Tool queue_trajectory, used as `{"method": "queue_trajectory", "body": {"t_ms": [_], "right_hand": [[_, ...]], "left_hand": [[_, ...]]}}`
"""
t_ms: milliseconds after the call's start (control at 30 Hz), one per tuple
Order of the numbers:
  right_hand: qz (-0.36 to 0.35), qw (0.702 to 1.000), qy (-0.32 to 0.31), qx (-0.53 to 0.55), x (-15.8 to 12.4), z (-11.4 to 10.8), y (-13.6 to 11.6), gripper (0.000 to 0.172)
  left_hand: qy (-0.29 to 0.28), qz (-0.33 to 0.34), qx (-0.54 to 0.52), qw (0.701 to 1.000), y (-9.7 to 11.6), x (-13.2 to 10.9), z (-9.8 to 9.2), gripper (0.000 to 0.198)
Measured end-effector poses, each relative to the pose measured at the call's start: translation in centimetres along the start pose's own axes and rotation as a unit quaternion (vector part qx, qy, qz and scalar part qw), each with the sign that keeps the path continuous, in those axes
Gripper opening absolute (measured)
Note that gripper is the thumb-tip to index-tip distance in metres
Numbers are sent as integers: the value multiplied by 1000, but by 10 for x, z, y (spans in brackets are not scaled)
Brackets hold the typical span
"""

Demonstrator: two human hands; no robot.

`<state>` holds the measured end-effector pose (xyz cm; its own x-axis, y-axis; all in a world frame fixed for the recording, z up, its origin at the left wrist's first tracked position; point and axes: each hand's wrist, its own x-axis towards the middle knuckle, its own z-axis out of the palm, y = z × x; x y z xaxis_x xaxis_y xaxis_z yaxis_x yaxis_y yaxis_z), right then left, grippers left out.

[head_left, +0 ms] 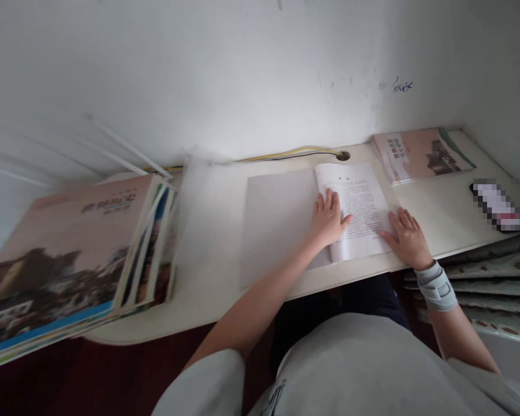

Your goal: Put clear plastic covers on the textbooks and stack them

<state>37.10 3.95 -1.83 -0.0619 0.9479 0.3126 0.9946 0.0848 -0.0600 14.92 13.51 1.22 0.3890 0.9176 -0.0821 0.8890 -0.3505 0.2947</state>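
An open book lies flat on the white desk, its right page printed with text, its left side blank. My left hand rests flat on the book near the spine, fingers stretched out. On the lower right edge of the printed page lies my right hand, fingers spread, a grey wrist band behind it. Neither hand holds anything.
A tilted stack of textbooks fills the desk's left end. Another pinkish textbook lies at the back right. A blurred dark object sits at the right edge. Cables run into a desk hole by the wall. Patterned bedding lies right.
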Motion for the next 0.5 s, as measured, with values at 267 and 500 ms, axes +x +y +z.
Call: {"method": "queue_trajectory", "body": {"t_ms": [267, 500], "right_hand": [[-1, 1000, -3, 4, 0, -1, 0, 62], [-18, 1000, -5, 15, 1, -3, 4, 64]], "left_hand": [[29, -18, 29, 999, 1, 5, 4, 74], [63, -46, -6, 997, 2, 12, 7, 67]]}}
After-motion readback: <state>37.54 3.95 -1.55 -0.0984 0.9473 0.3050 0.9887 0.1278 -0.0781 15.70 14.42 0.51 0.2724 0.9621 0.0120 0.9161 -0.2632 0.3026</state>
